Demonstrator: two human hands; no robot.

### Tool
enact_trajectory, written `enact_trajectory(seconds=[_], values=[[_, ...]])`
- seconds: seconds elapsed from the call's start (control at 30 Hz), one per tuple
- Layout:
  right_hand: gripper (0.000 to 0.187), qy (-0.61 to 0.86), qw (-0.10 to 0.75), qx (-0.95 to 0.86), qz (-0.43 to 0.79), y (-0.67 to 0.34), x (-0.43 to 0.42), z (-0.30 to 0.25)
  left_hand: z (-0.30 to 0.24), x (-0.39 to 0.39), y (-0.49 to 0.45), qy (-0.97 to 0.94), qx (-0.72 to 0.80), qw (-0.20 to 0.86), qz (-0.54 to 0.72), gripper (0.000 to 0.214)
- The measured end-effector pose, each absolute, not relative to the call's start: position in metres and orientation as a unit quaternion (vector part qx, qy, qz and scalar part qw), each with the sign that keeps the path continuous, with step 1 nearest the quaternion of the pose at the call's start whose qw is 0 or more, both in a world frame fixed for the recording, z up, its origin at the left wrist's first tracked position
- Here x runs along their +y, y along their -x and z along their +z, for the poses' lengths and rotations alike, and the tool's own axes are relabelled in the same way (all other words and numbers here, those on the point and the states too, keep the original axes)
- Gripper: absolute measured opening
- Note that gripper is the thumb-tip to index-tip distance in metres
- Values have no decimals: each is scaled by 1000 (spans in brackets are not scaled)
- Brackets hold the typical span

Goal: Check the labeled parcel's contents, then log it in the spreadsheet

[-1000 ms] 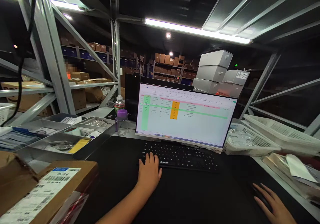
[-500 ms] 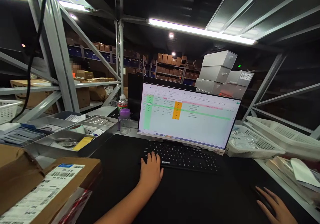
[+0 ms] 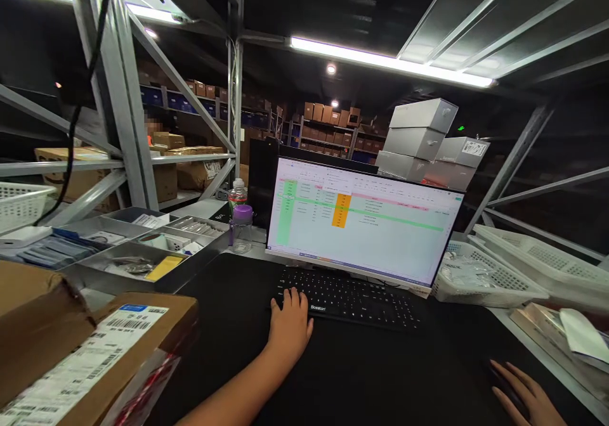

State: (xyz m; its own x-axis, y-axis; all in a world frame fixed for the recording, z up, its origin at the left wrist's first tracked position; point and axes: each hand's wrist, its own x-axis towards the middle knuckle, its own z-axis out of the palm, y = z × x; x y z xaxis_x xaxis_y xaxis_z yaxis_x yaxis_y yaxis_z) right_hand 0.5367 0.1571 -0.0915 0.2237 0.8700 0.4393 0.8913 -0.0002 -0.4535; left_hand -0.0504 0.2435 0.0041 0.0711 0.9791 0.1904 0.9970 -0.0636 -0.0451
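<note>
My left hand (image 3: 290, 324) lies over the left end of a black keyboard (image 3: 352, 298), its fingers spread on the keys and holding nothing. At the lower right, my right hand (image 3: 530, 395) is curved around a dark computer mouse (image 3: 512, 385), which is mostly hidden under the palm and hard to make out against the black desk mat (image 3: 361, 375). Behind the keyboard stands a monitor (image 3: 380, 239) showing a spreadsheet with a green column, an orange column and a green highlighted row.
An open cardboard box (image 3: 157, 315) with a shipping label fills the near left. Beyond it are a divided grey tray (image 3: 190, 274) and a purple-lidded bottle (image 3: 242, 229). White baskets (image 3: 495, 293) stand right of the monitor; grey boxes (image 3: 413, 141) are stacked behind it. Metal posts (image 3: 124, 96) frame the desk.
The camera has turned slightly left, so the scene sits a little further right. Both hands stay where they were on the keyboard and mouse.
</note>
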Motion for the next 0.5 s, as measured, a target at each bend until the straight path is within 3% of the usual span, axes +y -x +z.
enact_trajectory(seconds=[0.5], values=[[66, 698, 341, -629, -21, -544, 160, -97, 4, 243, 51, 729, -677, 77, -63, 61]])
